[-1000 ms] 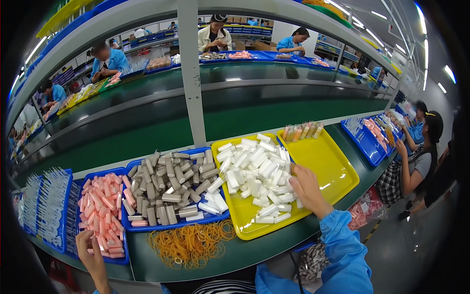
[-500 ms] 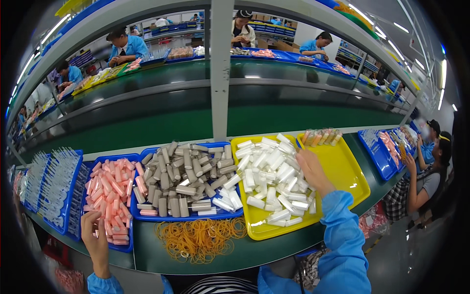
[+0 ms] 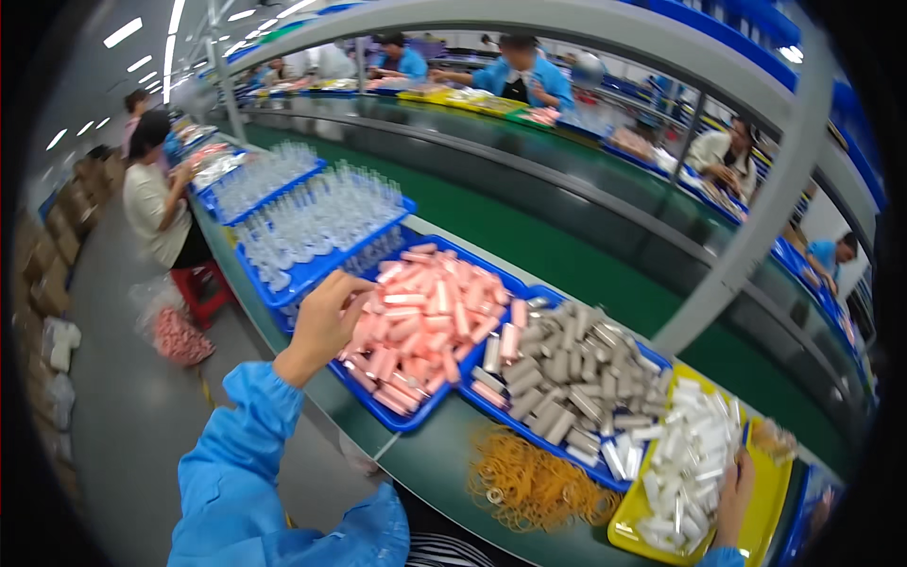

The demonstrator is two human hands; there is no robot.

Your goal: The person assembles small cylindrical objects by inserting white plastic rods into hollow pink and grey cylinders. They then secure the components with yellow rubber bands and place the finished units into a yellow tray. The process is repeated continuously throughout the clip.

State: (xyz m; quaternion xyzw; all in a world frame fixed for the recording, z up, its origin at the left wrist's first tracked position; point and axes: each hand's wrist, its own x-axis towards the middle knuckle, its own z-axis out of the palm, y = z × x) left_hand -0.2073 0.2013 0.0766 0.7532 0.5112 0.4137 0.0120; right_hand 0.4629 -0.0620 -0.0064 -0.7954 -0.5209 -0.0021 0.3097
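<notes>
My left hand (image 3: 326, 321) is at the left edge of the blue tray of pink cylinders (image 3: 430, 312), its fingers bent and apart, with nothing visible in them. To the right, my right hand (image 3: 735, 499) rests against the white cylinders (image 3: 694, 463) heaped in a yellow tray (image 3: 770, 501). Its fingertips are blurred and partly hidden, so what they touch or hold is unclear. Between the two hands lies a blue tray of grey cylinders (image 3: 576, 369), with a few pink and white ones at its sides.
A pile of tan rubber bands (image 3: 534, 482) lies on the green bench before the grey pieces. Blue trays of upright clear plastic parts (image 3: 321, 217) stand far left. A slanted grey post (image 3: 746, 227) rises behind. A co-worker (image 3: 156, 194) sits at left; others work across the line.
The view has swung to the left, so the trays appear further right. My left hand has moved to the far left side of the pink tray. My right hand stays by the white cylinders.
</notes>
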